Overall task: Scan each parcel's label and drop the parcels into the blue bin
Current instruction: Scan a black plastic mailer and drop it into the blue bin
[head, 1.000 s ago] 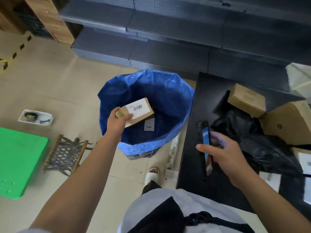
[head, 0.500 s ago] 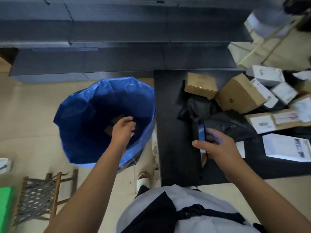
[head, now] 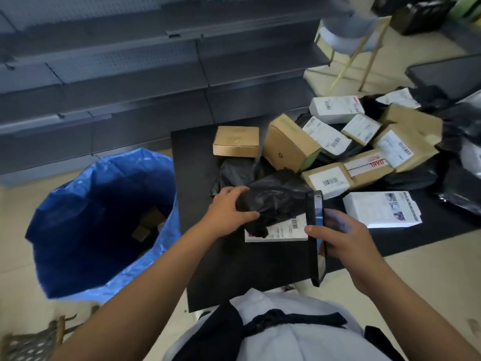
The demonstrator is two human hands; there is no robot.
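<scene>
My left hand (head: 229, 209) grips a black plastic mailer parcel (head: 276, 201) at its left end, over the black table (head: 234, 261). A white label with a barcode (head: 283, 227) shows under the parcel. My right hand (head: 338, 241) holds a dark phone scanner (head: 315, 230) upright just right of the parcel. The blue bin (head: 104, 225) stands open on the floor to the left, with brown boxes (head: 148, 225) lying inside.
Several cardboard and white parcels (head: 364, 152) and black bags are heaped on the table's right half. A white box (head: 380, 213) lies near my right hand. Grey shelving (head: 130, 74) runs behind. A chair (head: 348, 29) stands at the back right.
My left hand let the brown box drop into the bin, then swung right to the table and took hold of the black mailer. The camera turned right. The phone stayed in my right hand.
</scene>
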